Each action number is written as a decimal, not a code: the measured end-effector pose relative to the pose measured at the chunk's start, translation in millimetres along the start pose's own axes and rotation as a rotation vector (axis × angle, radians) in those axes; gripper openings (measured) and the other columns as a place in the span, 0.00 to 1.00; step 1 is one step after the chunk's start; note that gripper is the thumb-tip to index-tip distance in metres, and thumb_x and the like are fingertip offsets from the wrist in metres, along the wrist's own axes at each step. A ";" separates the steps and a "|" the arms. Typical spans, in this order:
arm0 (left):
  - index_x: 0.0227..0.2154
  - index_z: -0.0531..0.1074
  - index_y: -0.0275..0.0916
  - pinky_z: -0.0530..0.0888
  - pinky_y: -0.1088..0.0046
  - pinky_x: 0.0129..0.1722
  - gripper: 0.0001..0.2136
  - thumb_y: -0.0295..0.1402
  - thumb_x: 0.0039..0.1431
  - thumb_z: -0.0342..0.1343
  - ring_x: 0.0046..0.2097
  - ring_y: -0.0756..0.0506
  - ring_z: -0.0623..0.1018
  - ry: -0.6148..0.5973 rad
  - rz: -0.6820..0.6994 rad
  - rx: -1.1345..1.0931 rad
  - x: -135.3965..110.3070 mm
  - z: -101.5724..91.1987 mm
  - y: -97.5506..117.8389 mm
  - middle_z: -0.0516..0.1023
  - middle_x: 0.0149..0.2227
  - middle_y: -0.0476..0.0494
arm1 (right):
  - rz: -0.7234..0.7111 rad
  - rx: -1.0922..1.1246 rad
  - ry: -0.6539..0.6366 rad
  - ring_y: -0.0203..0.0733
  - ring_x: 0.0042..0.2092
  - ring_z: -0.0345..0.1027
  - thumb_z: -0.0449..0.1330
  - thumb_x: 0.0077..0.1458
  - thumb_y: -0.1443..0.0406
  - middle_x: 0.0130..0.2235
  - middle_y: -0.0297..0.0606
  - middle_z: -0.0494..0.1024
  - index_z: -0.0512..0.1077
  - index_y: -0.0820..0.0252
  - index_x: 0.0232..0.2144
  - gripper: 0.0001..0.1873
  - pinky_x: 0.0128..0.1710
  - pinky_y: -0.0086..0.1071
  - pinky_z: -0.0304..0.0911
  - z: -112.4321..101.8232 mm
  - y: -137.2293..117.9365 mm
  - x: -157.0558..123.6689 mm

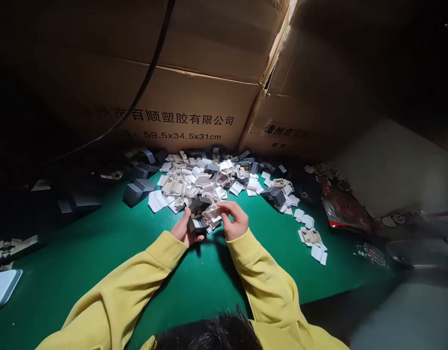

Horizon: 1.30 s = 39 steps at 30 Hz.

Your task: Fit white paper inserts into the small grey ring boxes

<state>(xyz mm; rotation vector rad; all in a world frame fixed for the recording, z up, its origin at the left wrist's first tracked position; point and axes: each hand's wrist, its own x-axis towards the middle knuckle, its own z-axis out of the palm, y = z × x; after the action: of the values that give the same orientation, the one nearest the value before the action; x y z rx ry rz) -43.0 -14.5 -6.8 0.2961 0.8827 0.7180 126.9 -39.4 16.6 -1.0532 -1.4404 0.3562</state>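
My left hand (185, 230) grips a small dark box (198, 223) whose lid stands open, with something light and dark inside it. Just to the right, my right hand (233, 219) pinches a pale folded card insert (213, 212) between thumb and fingers, close beside the box. Behind both hands spreads a heap of white paper slips and beige card inserts (175, 184). More dark boxes lie around the heap, one of them a closed-looking grey box (137, 191) at its left.
Large cardboard cartons (195, 97) wall off the back of the green table (136, 272). A black cable (151, 68) hangs at the left. A red packet (346, 209) lies at the right, and a white-edged device (5, 289) at the left edge.
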 end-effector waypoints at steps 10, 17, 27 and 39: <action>0.45 0.75 0.32 0.79 0.68 0.25 0.27 0.50 0.68 0.39 0.28 0.45 0.78 -0.061 0.000 0.170 -2.0 -4.1 -9.2 0.79 0.30 0.36 | 0.063 -0.001 -0.200 0.35 0.31 0.74 0.55 0.59 0.69 0.34 0.37 0.82 0.79 0.57 0.36 0.12 0.31 0.28 0.72 8.5 -3.7 -6.3; 0.47 0.73 0.33 0.77 0.69 0.26 0.31 0.52 0.68 0.33 0.24 0.46 0.76 -0.019 -0.120 0.191 -3.2 5.1 -7.7 0.77 0.26 0.39 | -0.202 -0.124 -0.216 0.37 0.33 0.75 0.54 0.61 0.71 0.34 0.39 0.83 0.78 0.59 0.39 0.12 0.33 0.29 0.70 8.7 0.1 -4.8; 0.52 0.71 0.32 0.78 0.63 0.32 0.32 0.53 0.67 0.33 0.23 0.46 0.75 -0.111 -0.127 0.207 -1.0 0.5 -11.0 0.79 0.29 0.38 | -0.391 -0.460 -0.137 0.36 0.29 0.70 0.56 0.63 0.69 0.34 0.35 0.83 0.77 0.59 0.37 0.08 0.32 0.30 0.63 12.9 6.2 -13.0; 0.55 0.70 0.33 0.79 0.63 0.37 0.29 0.51 0.67 0.41 0.41 0.39 0.80 -0.141 -0.069 0.118 -3.8 1.1 -12.9 0.81 0.39 0.33 | -0.390 -0.590 -0.177 0.37 0.31 0.72 0.55 0.65 0.67 0.37 0.35 0.84 0.78 0.54 0.41 0.12 0.31 0.32 0.63 13.6 9.4 -18.6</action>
<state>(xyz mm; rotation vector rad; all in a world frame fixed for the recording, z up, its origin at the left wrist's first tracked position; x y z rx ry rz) -38.0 -26.5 -10.4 0.4146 0.7981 0.5754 114.9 -43.5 -4.8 -1.1832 -1.9295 -0.2853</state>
